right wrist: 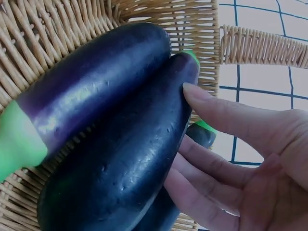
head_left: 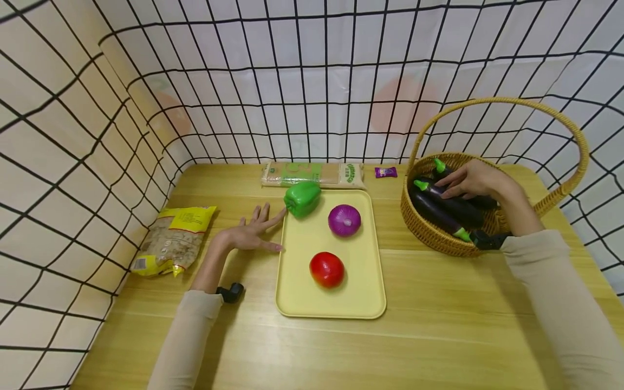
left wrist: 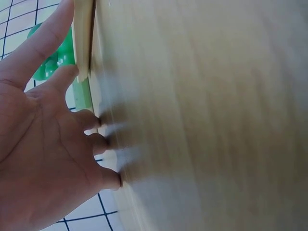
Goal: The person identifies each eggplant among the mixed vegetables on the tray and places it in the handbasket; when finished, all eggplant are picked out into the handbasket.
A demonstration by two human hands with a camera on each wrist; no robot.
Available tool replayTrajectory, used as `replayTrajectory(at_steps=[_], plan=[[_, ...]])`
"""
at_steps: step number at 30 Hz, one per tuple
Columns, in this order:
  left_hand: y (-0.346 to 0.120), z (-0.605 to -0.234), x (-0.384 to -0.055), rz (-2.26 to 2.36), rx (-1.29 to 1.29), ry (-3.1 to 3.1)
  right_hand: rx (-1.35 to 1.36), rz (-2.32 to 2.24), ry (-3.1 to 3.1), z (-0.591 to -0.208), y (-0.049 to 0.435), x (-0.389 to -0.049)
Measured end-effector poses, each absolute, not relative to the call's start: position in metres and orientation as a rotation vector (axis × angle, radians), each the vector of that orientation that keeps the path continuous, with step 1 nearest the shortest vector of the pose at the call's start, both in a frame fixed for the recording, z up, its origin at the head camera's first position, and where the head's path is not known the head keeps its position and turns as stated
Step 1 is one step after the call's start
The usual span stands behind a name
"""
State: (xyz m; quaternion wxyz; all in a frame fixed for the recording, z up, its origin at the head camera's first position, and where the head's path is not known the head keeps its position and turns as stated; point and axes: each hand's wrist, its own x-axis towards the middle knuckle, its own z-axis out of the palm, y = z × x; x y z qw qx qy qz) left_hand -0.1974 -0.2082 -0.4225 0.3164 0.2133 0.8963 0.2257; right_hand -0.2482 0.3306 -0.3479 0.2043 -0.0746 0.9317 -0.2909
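My left hand [head_left: 248, 233] spreads its fingers beside the yellow tray [head_left: 297, 300]. Its thumb and index fingertip reach the tray's left edge, while the other fingertips [left wrist: 113, 179] rest on the table. On the tray are a green bell pepper [head_left: 303, 198] at the back left corner, a purple onion [head_left: 344, 220] and a red tomato-like vegetable [head_left: 327, 270]. Inside the wicker basket [head_left: 429, 241], my right hand [head_left: 475, 179] holds an eggplant [right wrist: 130, 149], thumb against its narrow end and fingers tucked behind. Another eggplant [right wrist: 96, 82] lies alongside, with more partly hidden under the hand.
A yellow-and-clear food bag [head_left: 170, 241] lies at the left. Behind the tray is a long noodle packet [head_left: 312, 174], with a small purple packet [head_left: 386, 172] to its right. The basket's tall handle [head_left: 507, 101] arches over the right side. Gridded cloth [head_left: 312, 81] borders the table.
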Motion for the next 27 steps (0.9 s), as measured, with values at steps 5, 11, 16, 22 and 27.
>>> replayTrajectory(at_steps=[5, 11, 16, 22, 27], plan=[[-0.209, -0.423, -0.197, 0.586, 0.565, 2.367, -0.23, -0.812, 2.607, -0.348, 0.329, -0.251], [-0.208, -0.422, -0.197, 0.576, 0.572, 2.369, -0.261, -0.794, 2.597, -0.35, 0.329, -0.252], [-0.204, -0.421, -0.198, 0.577, 0.573, 2.368, -0.257, -0.765, 2.602, -0.349, 0.333, -0.252], [-0.201, -0.42, -0.198, 0.577, 0.58, 2.362, -0.239, -0.763, 2.601, -0.349, 0.336, -0.249], [-0.198, -0.418, -0.2, 0.551, 0.594, 2.372, -0.239, -0.76, 2.616, -0.349, 0.339, -0.248]])
